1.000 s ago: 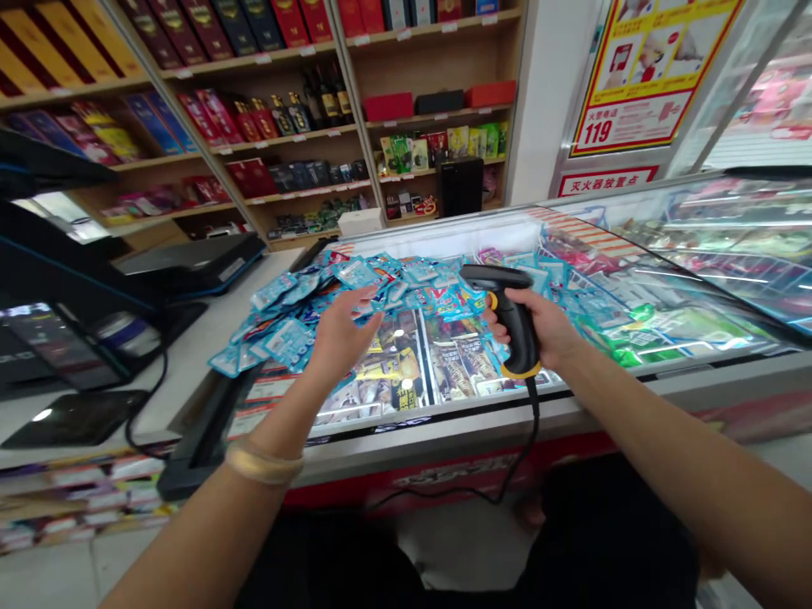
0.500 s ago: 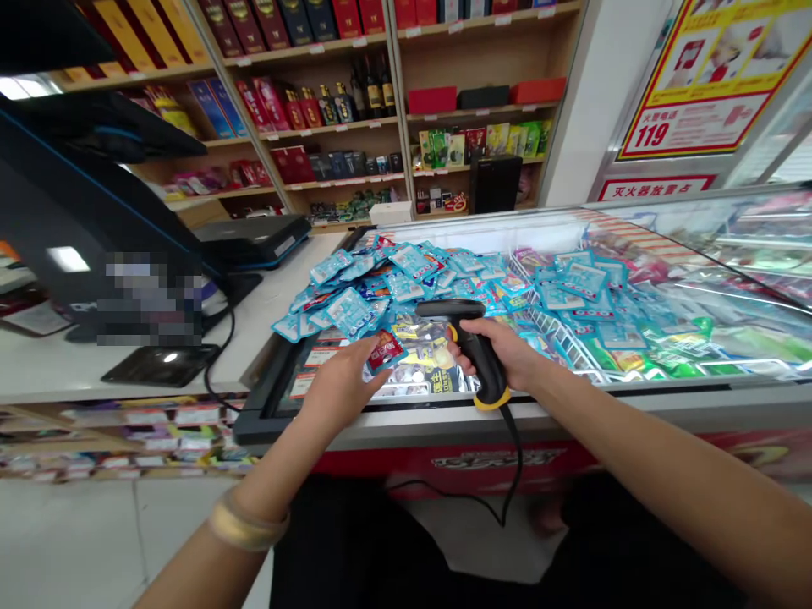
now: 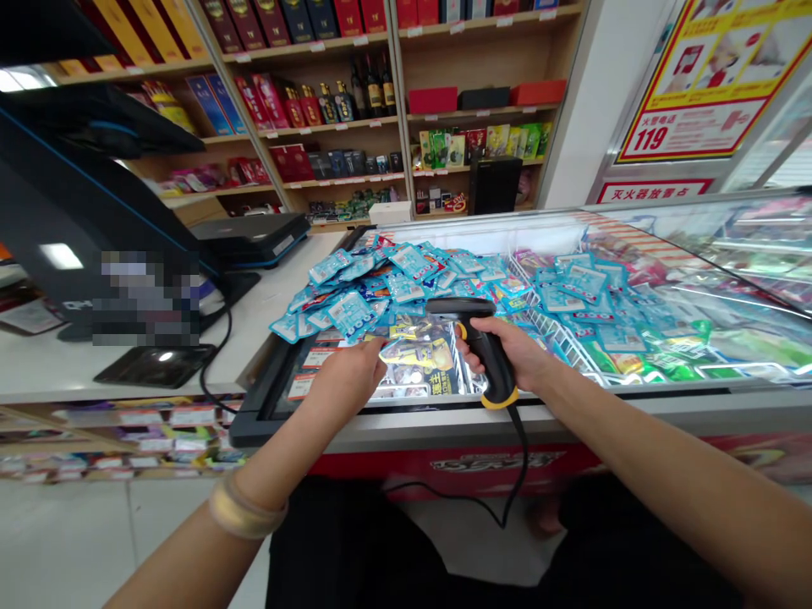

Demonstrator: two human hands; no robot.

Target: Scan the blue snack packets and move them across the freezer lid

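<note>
My right hand (image 3: pixel 517 348) is wrapped round the grip of a black and yellow barcode scanner (image 3: pixel 493 359), its head pointing left above the glass. A cable runs down from the grip. My left hand (image 3: pixel 348 379), with a bracelet on its wrist, is closed left of the scanner. A thin bluish edge of a snack packet (image 3: pixel 392 346) shows at its fingertips; the rest is edge-on or hidden by the fingers. Just beyond both hands lies a loose heap of light-blue snack packets (image 3: pixel 352 315) on the glass-topped freezer (image 3: pixel 406 420).
More blue packets (image 3: pixel 574 288) lie on the right part of the glass. Wire baskets (image 3: pixel 558 330) of goods show beneath. To the left stand a black checkout terminal (image 3: pixel 145 228) and a counter (image 3: pixel 254 304). Shelves (image 3: pixel 339 127) of boxes and bottles rise behind.
The packet in my left hand has turned from its red and blue face to a thin edge. My right hand and the scanner have shifted slightly right.
</note>
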